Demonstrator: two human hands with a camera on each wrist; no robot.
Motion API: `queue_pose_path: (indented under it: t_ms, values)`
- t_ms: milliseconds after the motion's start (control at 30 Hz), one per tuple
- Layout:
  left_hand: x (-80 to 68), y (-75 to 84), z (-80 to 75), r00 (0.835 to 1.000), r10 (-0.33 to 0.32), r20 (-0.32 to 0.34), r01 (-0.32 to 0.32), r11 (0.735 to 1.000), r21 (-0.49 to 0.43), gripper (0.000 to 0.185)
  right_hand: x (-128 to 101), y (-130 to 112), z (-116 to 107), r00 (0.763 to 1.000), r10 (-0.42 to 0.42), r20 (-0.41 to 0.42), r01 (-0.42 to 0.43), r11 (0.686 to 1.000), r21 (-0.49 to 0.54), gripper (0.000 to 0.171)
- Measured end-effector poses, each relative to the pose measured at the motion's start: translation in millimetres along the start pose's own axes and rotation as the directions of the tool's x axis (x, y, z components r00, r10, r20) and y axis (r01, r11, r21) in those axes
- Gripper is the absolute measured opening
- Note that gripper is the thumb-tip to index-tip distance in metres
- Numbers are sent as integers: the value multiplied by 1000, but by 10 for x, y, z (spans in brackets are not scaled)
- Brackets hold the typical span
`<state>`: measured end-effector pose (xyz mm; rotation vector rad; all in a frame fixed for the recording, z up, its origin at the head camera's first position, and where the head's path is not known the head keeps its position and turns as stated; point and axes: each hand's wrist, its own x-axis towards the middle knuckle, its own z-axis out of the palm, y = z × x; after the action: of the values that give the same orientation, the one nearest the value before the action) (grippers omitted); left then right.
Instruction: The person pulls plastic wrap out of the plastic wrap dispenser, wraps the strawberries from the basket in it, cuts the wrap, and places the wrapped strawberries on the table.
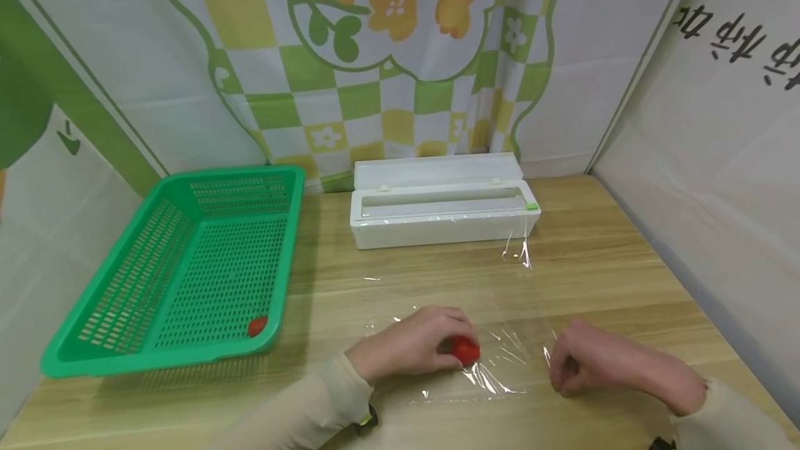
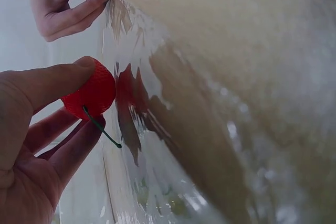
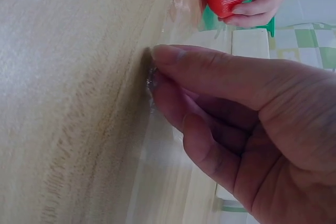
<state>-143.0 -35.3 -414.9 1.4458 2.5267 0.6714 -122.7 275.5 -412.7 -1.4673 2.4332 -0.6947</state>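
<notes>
Low in the frame's centre, our left hand (image 1: 406, 349) clamps a small, light, firm strawberry (image 1: 465, 351) on the cling film (image 1: 500, 360), whose thin, clingy, tear-prone edge our right hand (image 1: 587, 364) pinches, best gripped at its rim.

The strawberry (image 1: 465, 350) is small, bright red and dimpled, with a thin green stem that shows in the left wrist view (image 2: 93, 94). It sits low on the film (image 1: 500, 360), held between thumb and fingers of the left hand (image 1: 409, 347). The film is a clear, creased sheet lying flat on the wooden table (image 1: 600, 262). The right hand (image 1: 594, 365) pinches its right edge (image 3: 152, 80).
</notes>
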Motion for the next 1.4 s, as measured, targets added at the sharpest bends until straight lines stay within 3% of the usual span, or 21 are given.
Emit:
queue_pose_path:
  t_ms: [167, 400, 733, 1000, 1133, 1233, 1400]
  values:
    - [-7, -3, -1, 1000, 6, -9, -6, 1000, 18, 30, -6, -35, -31, 1000, -15, 16, 15, 1000, 3, 27]
    - [-18, 3, 10, 1000, -8, 4, 8, 1000, -3, 31, -42, -89, -130, 996, 65, 60, -70, 994, 80, 19]
    - [-26, 16, 8, 1000, -11, 1, 11, 1000, -7, 28, 237, -341, -20, 986, 139, 87, -134, 989, -66, 18]
    - [-14, -12, -6, 1000, -7, 6, 7, 999, -33, 30, 410, -443, 222, 994, 106, 21, -97, 964, -248, 35]
    - [-6, -25, -6, 1000, 8, -10, -9, 1000, -23, 27, 460, -427, 300, 999, 18, -36, -28, 954, -300, 24]
    - [1, -35, -6, 1000, 17, -19, -17, 1000, -15, 23, 485, -406, 316, 997, -36, -66, 16, 957, -290, 21]
    - [18, -48, -11, 1000, 19, -14, -19, 1000, -20, 22, 509, -356, 258, 994, 1, -111, -23, 979, -200, 24]
